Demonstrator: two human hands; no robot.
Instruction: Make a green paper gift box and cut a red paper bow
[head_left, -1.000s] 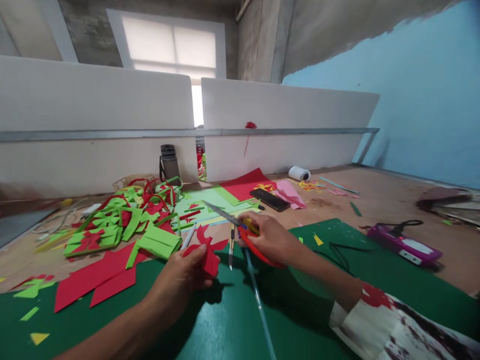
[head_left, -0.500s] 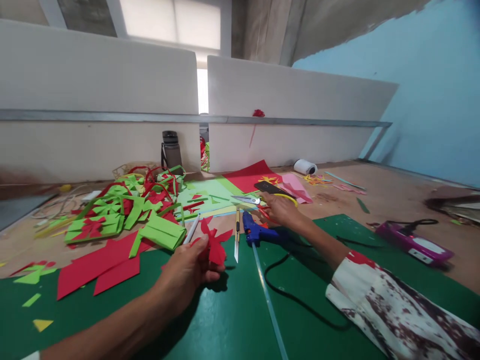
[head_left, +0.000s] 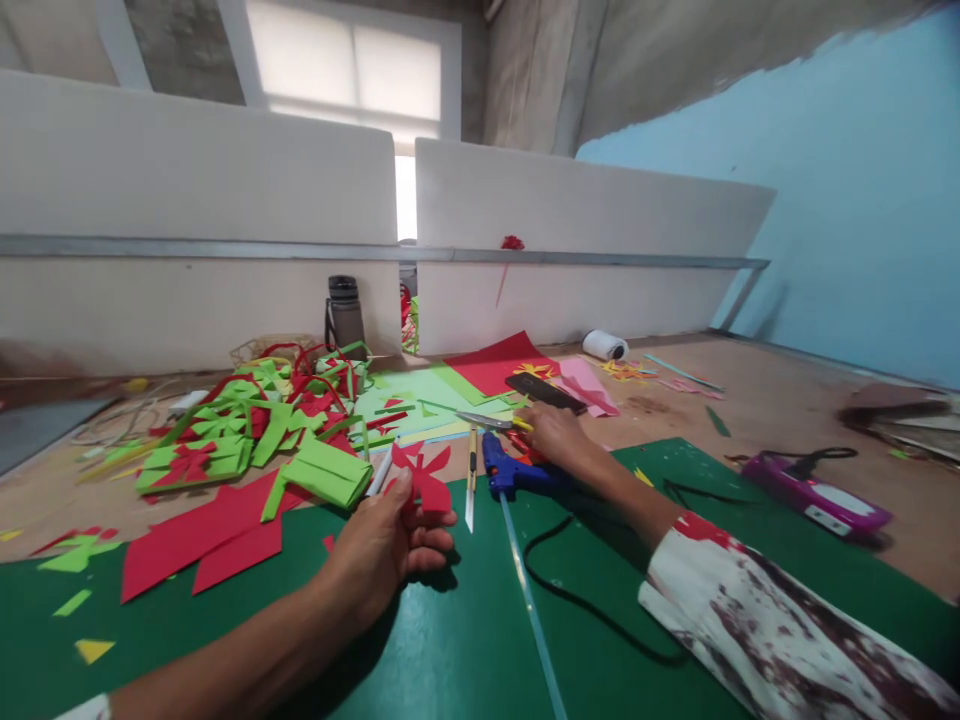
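My left hand (head_left: 386,540) pinches a red paper bow (head_left: 426,480) between thumb and fingers, above the green mat (head_left: 450,630). Farther forward, my right hand (head_left: 555,435) is closed over the handles of a pair of scissors (head_left: 484,420), whose blades point left. A bit of yellow handle shows at the fingers; the rest is hidden. Just below that hand lies a blue glue gun (head_left: 506,468) with a long clear glue stick (head_left: 529,595) running toward me. Between the bow and the glue gun is a utility knife (head_left: 471,480) with its blade out.
Green and red paper pieces (head_left: 326,470) are heaped at the left, before a dark bottle (head_left: 345,315). A black phone (head_left: 545,392) lies behind my right hand. A purple power strip (head_left: 817,495) and a white roll (head_left: 604,346) are at the right. White panels (head_left: 195,170) close off the back.
The scissors have come down and turned slightly, and my right hand now covers the yellow handle loop. The bow has tilted a little in my left hand. The view has tipped up slightly.
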